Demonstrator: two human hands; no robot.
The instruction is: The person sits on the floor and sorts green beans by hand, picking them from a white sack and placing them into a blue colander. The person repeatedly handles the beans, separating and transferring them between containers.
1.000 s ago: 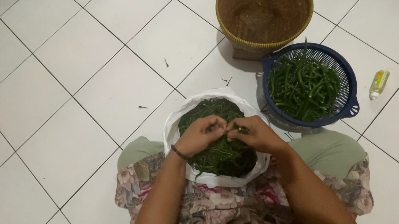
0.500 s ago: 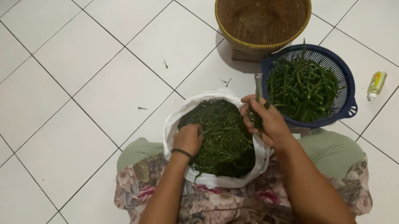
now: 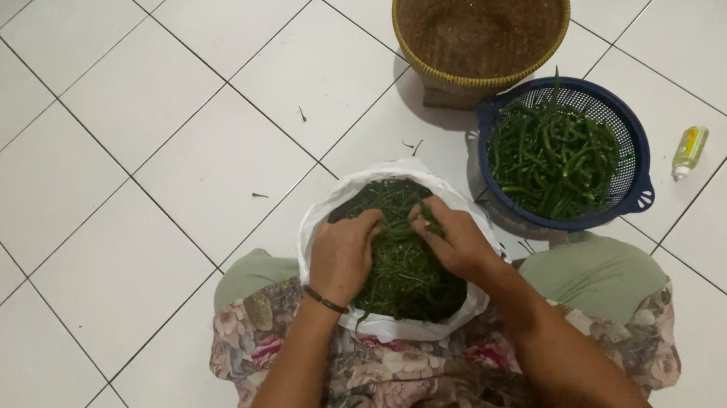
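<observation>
A person sits on the white tiled floor (image 3: 81,184) with a white plastic bag (image 3: 405,326) held between the knees, and that bag serves as the landmark here. It is heaped with thin green stalks (image 3: 404,266), long beans or chillies by the look of them, though the picture is too coarse to say which. Both hands are sunk into the heap: the left hand (image 3: 343,255), a dark band at its wrist, lies on the left half of the pile, and the right hand (image 3: 455,240) on the right half, the two close together near the middle. Each grip is curled down into the stalks; whether the fingers pinch a single stalk or only rest on the pile, I cannot tell.

Just to the right of the bag stands a round blue plastic colander (image 3: 612,115), filled to a moderate depth with similar green pieces (image 3: 550,161). Beyond the bag, up and to the right, sits a round woven bamboo basket (image 3: 427,53) with a yellow rim, which shows nothing inside. Further right of the colander lies a small yellowish bottle (image 3: 690,151). A few stray stem bits (image 3: 413,143) lie on the tiles just above the bag.

Judging by the amounts, a fair share has reached the colander, but the bag remains well filled, so much sorting seems left.
</observation>
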